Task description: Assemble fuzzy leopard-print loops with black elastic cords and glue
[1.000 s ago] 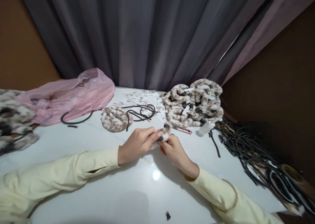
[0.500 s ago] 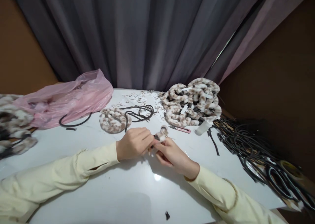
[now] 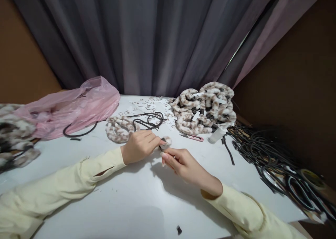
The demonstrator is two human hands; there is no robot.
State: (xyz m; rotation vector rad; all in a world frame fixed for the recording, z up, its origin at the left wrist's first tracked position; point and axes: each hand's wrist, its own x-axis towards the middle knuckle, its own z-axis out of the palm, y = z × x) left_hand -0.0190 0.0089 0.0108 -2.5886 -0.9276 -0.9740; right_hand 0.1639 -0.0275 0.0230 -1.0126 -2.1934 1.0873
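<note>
My left hand [image 3: 140,146] is closed, palm down, over a small brown-and-white furry piece [image 3: 167,141] with a black end, just above the table. Most of the piece is hidden behind my fingers. Close beside it, my right hand [image 3: 186,167] pinches a thin dark strand [image 3: 160,148] that runs from the left fingertips; how the strand joins the fur cannot be made out. Just behind my left hand lies a furry brown-and-white ring [image 3: 115,129]. Beyond my right hand are pink-handled thread snips [image 3: 194,137].
Furry loops with white tags [image 3: 207,106] are heaped at the back right. A tangle of black cords [image 3: 262,151] runs along the right edge. Small metal rings [image 3: 141,106] are scattered at the back, near a coiled black cord [image 3: 149,120]. A pink plastic bag [image 3: 76,106] lies at left.
My right hand has drawn a little down and away from the left, its fingertips now pinching a thin strand. The furry piece has shifted slightly left and shows less.
</note>
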